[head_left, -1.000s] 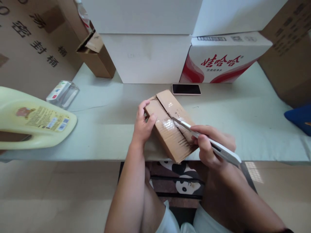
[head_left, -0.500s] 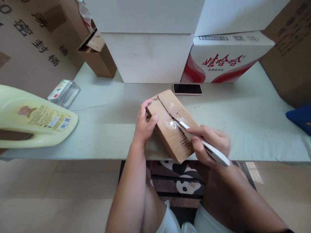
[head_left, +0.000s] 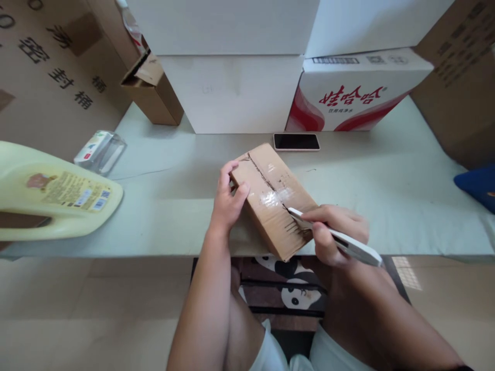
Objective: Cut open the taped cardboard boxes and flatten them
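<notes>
A small cardboard box (head_left: 266, 190) lies tilted across the front of the table, its top seam dark and partly covered with shiny tape. My left hand (head_left: 229, 198) grips its left edge, thumb on the top and fingers around the far corner. In my right hand (head_left: 336, 232) is a white utility knife (head_left: 351, 247), held between thumb and fingers. The knife's tip meets the box top along the seam, near its lower right part. How far the blade goes in cannot be made out.
Behind the box lies a phone (head_left: 296, 141), in front of stacked white cartons (head_left: 240, 98) and a red-and-white carton (head_left: 348, 98). A yellow-green jug (head_left: 77, 206), a clear plastic pack (head_left: 101, 152) and an open brown box (head_left: 158, 98) are at left. A blue object (head_left: 477, 186) sits far right.
My right hand has drawn the knife along the seam toward me and to the right. My left hand stays on the box, which has barely moved.
</notes>
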A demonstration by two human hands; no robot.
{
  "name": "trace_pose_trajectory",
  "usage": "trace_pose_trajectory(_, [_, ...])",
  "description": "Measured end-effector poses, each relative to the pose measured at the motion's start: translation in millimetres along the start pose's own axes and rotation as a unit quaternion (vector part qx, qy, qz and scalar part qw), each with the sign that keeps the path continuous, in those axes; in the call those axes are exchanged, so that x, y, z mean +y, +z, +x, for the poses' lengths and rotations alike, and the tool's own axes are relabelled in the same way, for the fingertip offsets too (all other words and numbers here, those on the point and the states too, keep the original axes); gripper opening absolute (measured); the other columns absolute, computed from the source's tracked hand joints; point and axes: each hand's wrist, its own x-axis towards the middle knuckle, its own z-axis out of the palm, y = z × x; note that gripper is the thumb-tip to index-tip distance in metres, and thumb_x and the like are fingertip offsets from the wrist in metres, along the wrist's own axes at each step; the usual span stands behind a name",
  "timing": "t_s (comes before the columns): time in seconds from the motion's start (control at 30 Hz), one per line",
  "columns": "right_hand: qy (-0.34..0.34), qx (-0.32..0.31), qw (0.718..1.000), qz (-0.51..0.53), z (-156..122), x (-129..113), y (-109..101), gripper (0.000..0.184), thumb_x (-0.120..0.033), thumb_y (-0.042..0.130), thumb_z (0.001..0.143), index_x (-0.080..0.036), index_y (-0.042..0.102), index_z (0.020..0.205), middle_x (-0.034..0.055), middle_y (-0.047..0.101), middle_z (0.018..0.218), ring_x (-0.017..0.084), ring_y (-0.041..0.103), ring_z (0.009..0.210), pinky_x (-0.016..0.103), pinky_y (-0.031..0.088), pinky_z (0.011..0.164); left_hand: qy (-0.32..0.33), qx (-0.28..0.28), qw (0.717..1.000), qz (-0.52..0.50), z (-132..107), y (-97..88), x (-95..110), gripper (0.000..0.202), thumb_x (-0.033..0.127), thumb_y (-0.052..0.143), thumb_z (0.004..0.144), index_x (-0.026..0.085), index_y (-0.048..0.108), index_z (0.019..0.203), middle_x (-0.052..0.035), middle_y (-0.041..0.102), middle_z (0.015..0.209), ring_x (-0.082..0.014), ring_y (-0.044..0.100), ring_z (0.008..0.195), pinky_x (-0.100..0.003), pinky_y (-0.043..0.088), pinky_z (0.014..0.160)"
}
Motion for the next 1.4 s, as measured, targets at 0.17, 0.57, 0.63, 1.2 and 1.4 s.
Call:
trace_pose_trajectory(0.17, [0.077, 0.103, 0.982, 0.137, -5.9, 4.1, -1.7, 0.021, -0.021, 0.05, 0.085, -0.021, 0.068, 0.075, -0.0013, 0.058, 0.055, 0.012, 0.048, 0.043, 0.027, 0.032, 0.04, -0.01, -0.001, 1.0, -0.015, 0.3, -0.1, -1.1, 0.049, 0.038, 0.062, 0.082, 0.031, 0.047, 0.128, -0.0081, 0.053, 0.137, -0.0263, 0.053, 0.121, -0.042, 0.047, 0.099])
trace_pose_trajectory(0.57, [0.23, 0.013, 0.972, -0.051, -14.7, 61.7, -1.6, 0.021, -0.036, 0.052, 0.095, -0.024, 0.063, 0.108, 0.0072, 0.074, 0.102, 0.022, 0.071, 0.088, 0.038, 0.053, 0.077, 0.011, -0.005, 1.0, -0.007, 0.8, -1.1, -4.7, 0.048, 0.036, 0.061, 0.084, 0.031, 0.046, 0.129, -0.0075, 0.055, 0.132, -0.0247, 0.056, 0.116, -0.043, 0.046, 0.101])
trace_pose_trajectory(0.63, [0.233, -0.088, 0.955, -0.159, -18.4, 71.4, -2.5, 0.032, -0.04, 0.052, 0.092, -0.021, 0.063, 0.115, 0.0119, 0.073, 0.108, 0.029, 0.068, 0.101, 0.045, 0.051, 0.086, 0.015, -0.006, 1.0, -0.004, 0.6, -1.3, -5.0, 0.047, 0.036, 0.061, 0.084, 0.03, 0.046, 0.129, -0.0077, 0.055, 0.133, -0.0246, 0.056, 0.116, -0.043, 0.047, 0.101])
trace_pose_trajectory(1.2, [0.292, -0.271, 0.838, -0.373, -34.1, 90.4, 7.7, 0.046, -0.033, 0.045, 0.091, -0.022, 0.057, 0.134, 0.0198, 0.048, 0.148, 0.041, 0.04, 0.14, 0.061, 0.039, 0.104, 0.026, -0.013, 1.0, -0.002, -0.1, -2.5, -6.8, 0.048, 0.042, 0.061, 0.085, 0.032, 0.045, 0.129, -0.0078, 0.053, 0.136, -0.0241, 0.055, 0.118, -0.041, 0.049, 0.097])
trace_pose_trajectory(1.4, [0.278, -0.25, 0.86, -0.348, -37.9, 91.3, 5.6, 0.045, -0.037, 0.049, 0.09, -0.023, 0.059, 0.131, 0.0201, 0.054, 0.14, 0.042, 0.047, 0.132, 0.063, 0.042, 0.099, -0.006, -0.006, 1.0, -0.026, -1.5, -2.2, 3.3, 0.047, 0.04, 0.063, 0.083, 0.03, 0.048, 0.126, -0.0084, 0.054, 0.135, -0.0255, 0.055, 0.119, -0.042, 0.048, 0.1])
